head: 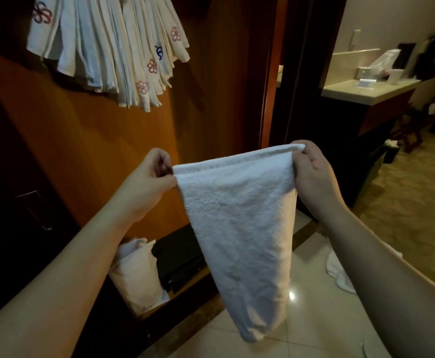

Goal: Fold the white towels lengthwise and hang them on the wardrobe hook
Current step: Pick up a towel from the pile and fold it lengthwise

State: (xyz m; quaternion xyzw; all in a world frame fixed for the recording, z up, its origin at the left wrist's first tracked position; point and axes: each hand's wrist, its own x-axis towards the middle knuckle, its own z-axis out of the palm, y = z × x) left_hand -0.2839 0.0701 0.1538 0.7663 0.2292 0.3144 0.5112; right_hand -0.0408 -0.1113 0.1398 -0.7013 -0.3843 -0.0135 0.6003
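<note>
Two hands hold one white towel (237, 228) up in front of the person, seen from the head cam. The left hand (149, 182) pinches the top left corner w/ thumb and fingers curled on the cloth; the right hand (312, 177) pinches the top right corner, a bit higher and further from the body. The top edge is stretched between both grips and slopes up toward the right. Below it the towel hangs free, long axis pointing down, and gets narrower to the lower end near the tiled floor (314, 332). It looks already doubled, so I judge the lengthwise fold is done or nearly done.

The hanging towels (107, 47) are up and to the left, against the wooden wardrobe panel (95, 151); the hook itself is hidden behind them. So the target lies above-left of the held towel, and the left hand is the nearer one. The next move prob. needs to lift the top edge up and left.

On the floor at right lies another white cloth (337, 270), partly hidden by the right forearm.
</note>
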